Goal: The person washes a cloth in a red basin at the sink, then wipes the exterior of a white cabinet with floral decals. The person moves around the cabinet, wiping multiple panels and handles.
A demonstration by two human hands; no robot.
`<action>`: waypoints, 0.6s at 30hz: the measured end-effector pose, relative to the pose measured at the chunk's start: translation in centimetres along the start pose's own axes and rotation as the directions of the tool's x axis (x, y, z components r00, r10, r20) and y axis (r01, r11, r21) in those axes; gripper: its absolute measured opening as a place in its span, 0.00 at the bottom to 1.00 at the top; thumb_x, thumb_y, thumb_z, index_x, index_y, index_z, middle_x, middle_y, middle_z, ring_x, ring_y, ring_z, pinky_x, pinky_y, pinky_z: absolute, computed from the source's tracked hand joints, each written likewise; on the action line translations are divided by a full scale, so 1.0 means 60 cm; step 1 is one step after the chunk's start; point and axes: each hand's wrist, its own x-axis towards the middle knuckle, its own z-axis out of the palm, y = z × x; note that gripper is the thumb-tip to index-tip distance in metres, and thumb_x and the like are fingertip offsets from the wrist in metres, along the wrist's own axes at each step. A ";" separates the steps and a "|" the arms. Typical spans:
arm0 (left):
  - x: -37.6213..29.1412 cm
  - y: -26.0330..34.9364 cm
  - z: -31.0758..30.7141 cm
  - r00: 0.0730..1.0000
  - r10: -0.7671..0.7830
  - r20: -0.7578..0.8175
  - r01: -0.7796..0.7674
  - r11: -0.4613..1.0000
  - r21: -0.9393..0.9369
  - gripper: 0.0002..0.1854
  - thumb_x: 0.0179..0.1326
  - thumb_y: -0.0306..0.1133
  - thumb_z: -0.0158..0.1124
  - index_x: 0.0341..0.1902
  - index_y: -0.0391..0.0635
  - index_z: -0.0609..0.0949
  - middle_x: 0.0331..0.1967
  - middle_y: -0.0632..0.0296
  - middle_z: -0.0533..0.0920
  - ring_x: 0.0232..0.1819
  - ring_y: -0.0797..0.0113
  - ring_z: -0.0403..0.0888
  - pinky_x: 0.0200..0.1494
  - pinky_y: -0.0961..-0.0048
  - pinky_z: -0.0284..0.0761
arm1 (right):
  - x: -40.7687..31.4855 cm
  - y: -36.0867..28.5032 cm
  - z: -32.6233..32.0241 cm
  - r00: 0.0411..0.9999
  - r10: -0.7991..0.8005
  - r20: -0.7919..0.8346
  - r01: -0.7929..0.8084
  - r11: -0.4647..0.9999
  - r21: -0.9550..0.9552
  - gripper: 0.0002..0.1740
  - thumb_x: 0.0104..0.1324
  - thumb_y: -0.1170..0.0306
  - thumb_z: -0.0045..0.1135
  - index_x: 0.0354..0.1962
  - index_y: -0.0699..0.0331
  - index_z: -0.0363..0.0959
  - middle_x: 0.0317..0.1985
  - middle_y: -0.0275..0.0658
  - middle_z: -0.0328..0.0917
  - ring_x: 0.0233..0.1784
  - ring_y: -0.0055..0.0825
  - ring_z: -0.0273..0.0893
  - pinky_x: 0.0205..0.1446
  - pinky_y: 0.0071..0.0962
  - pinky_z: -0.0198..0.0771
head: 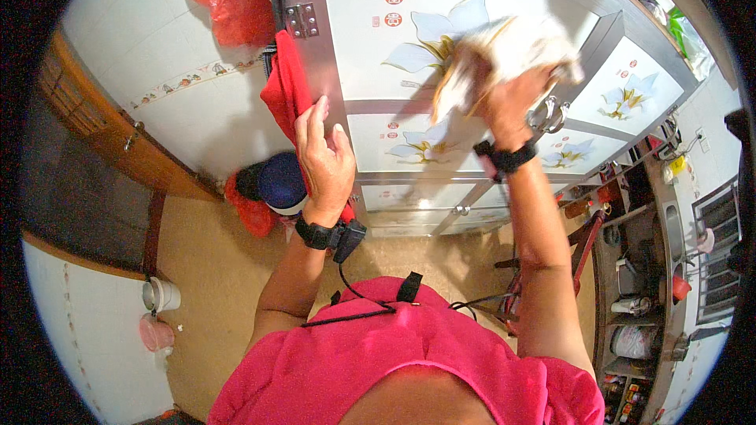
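A blurred white cloth with yellowish edges [520, 50] is bunched in my right hand [512, 109], in front of an upper door panel [360, 65] of a metal-framed cabinet. Gold-centred white flowers and red characters decorate this panel. Just below and right of that hand are curved metal door handles [549, 114]. My left hand [326, 159] is raised by the cabinet's left frame, fingers extended and thumb apart, holding nothing. Beside its fingers hangs a red cloth [286, 85]; whether they touch is unclear. Both wrists wear black straps, the left with a black device.
Plastic bags [239, 18] hang left of the cabinet. Below them stands a dark blue, round-topped item [283, 183]. A wooden-framed door [94, 112] is at left, above buckets [162, 295]. Kitchen shelves [632, 319] and a reddish wooden stand [585, 248] occupy the right.
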 end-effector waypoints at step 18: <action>-0.001 -0.001 0.006 0.998 0.041 -0.038 -0.040 0.999 0.013 0.28 0.56 0.14 0.59 0.63 0.34 0.74 0.54 0.46 0.78 0.55 0.48 0.77 0.60 0.57 0.74 | -0.200 -0.036 -0.035 0.964 0.211 0.161 -0.251 0.922 0.295 0.13 0.60 0.70 0.60 0.43 0.61 0.83 0.45 0.45 0.83 0.54 0.50 0.76 0.67 0.53 0.62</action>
